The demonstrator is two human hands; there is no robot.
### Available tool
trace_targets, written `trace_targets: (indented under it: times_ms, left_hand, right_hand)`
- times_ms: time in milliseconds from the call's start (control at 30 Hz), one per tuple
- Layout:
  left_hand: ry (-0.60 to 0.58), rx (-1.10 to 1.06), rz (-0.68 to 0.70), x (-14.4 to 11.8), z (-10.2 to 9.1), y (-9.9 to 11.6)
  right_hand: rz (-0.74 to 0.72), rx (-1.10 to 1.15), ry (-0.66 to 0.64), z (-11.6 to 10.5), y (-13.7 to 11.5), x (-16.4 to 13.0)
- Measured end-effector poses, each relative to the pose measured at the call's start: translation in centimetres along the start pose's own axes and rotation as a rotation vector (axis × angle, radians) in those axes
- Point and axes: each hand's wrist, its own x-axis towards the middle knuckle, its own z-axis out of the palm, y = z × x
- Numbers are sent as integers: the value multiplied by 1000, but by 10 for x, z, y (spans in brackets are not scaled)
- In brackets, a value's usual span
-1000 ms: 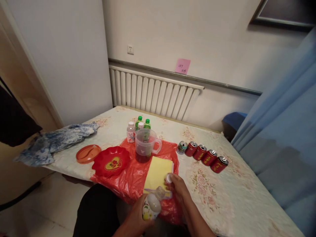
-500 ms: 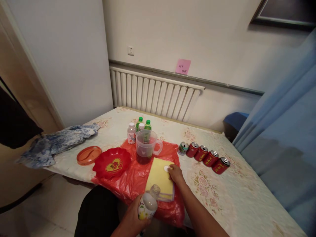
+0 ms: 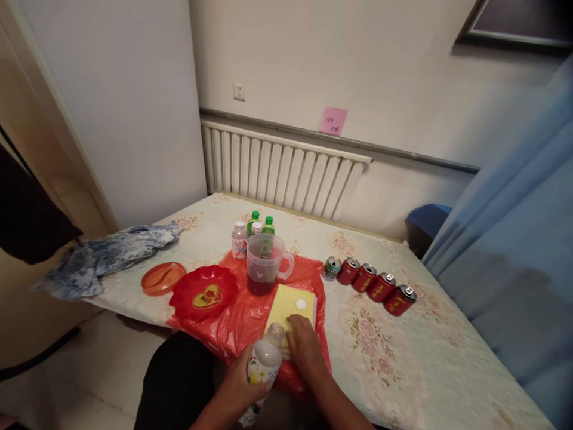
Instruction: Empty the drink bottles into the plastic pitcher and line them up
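Note:
My left hand (image 3: 239,382) is wrapped round a clear plastic bottle (image 3: 264,359) with a flowered label. The bottle leans a little to the right, and its mouth has no cap. My right hand (image 3: 305,345), fingers loosely extended and holding nothing, is over the lower part of a folded yellow cloth (image 3: 286,298), just right of the bottle. On the upper right of the cloth lies a white bottle cap (image 3: 301,304). Behind the cloth stands a translucent measuring jug (image 3: 262,263) with dark liquid in its bottom. A red plastic sheet (image 3: 239,322) lies beneath cloth and jug.
A red scalloped plate (image 3: 183,298) and an orange lid (image 3: 156,278) lie on the left. Several capped bottles (image 3: 239,242) stand behind the jug. A row of cans (image 3: 382,288) runs along the right. Blue-white fabric (image 3: 116,254) lies at the far left edge.
My right hand has let go of the white cap, leaving it on the yellow cloth, and has moved down and left toward the bottle. The left hand has shifted slightly left with the bottle.

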Motion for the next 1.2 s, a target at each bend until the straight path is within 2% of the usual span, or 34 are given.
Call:
trace_targets:
  times_ms: [133,233,467,700,900,1033,1133,1200]
  left_hand:
    - [-27,-1,-3,-4,-4,1]
    - [-32,4,0,-5,-6,0]
    - [-68,-22,-18,-3,-3,2]
    - [-53,-14,-4,-5,-1,4]
    - [-30,-94,19,0,-4,1]
    - [65,-180,34,7,-13,1]
    - [116,-243,45,12,-18,-4]
    - [120,-282,34,14,-20,-9]
  right_hand:
    - [-166,-259,-139,17,7,-8]
    - [-170,-369,-201,24,16,-9]
    - [-163,-396,-223,23,18,-11]
    - [-140,-396,-221,19,13,-14]
    - [-134,-395,-195,21,17,-15]
    - [-130,-289,-151,23,21,-14]
    - [-23,-15,-35,15,16,0]
    - [78,200,65,3,8,19]
